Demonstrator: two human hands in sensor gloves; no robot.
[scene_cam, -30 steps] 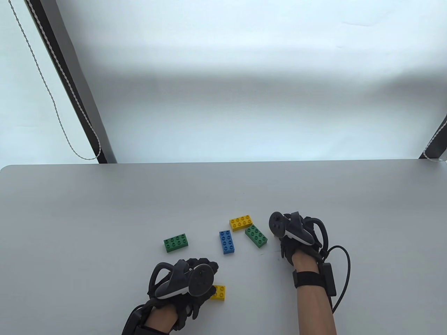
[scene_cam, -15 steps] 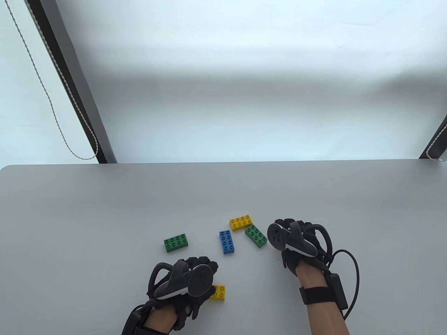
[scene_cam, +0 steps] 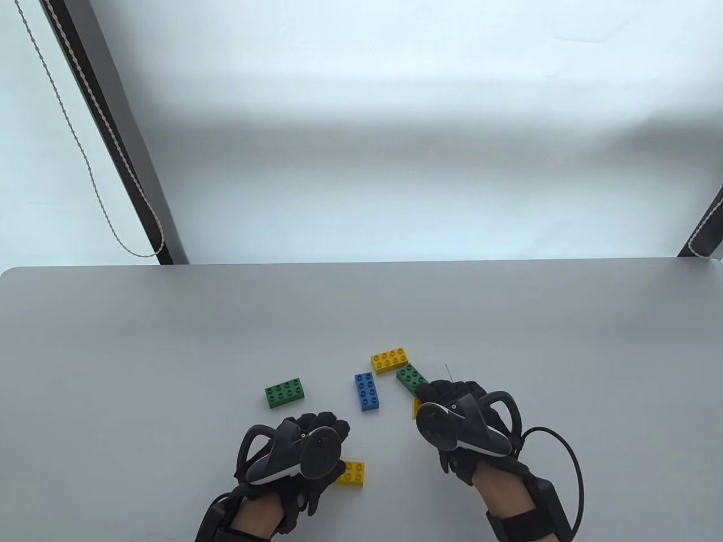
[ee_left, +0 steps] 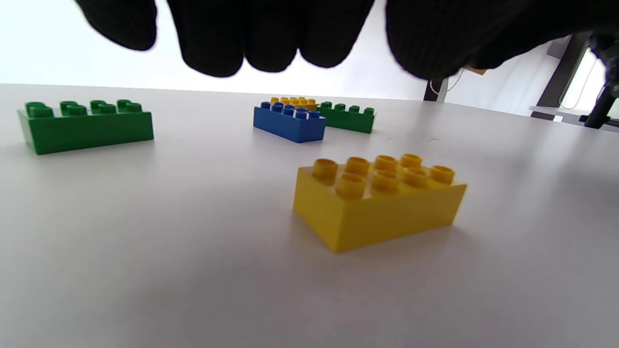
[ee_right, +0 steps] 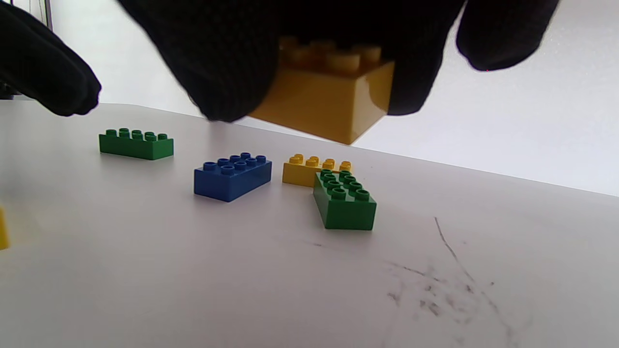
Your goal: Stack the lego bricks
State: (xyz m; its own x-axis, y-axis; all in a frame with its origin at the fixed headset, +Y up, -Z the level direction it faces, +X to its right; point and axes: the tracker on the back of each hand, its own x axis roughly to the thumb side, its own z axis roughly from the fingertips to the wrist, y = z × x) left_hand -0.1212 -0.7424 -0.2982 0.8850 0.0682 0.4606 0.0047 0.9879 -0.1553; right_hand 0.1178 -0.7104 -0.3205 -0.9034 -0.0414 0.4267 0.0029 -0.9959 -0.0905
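My right hand [scene_cam: 438,395] grips a yellow brick [scene_cam: 416,407] and holds it off the table; in the right wrist view [ee_right: 329,72] the brick [ee_right: 324,92] hangs tilted between the fingers. My left hand [scene_cam: 327,426] hovers empty, fingers spread, just behind another yellow brick [scene_cam: 353,473], which lies free in the left wrist view [ee_left: 377,203]. On the table lie a green brick [scene_cam: 285,392], a blue brick [scene_cam: 367,391], a yellow brick [scene_cam: 390,359] and a second green brick [scene_cam: 410,378] touching it.
The grey table [scene_cam: 169,339] has pen scratches [ee_right: 449,251] near my right hand. A dark post [scene_cam: 113,141] and a hanging cord [scene_cam: 85,164] stand behind the table's far left edge.
My right hand has drawn back toward the near edge and a little left, now showing a yellow brick lifted in its fingers. My left hand has barely moved.
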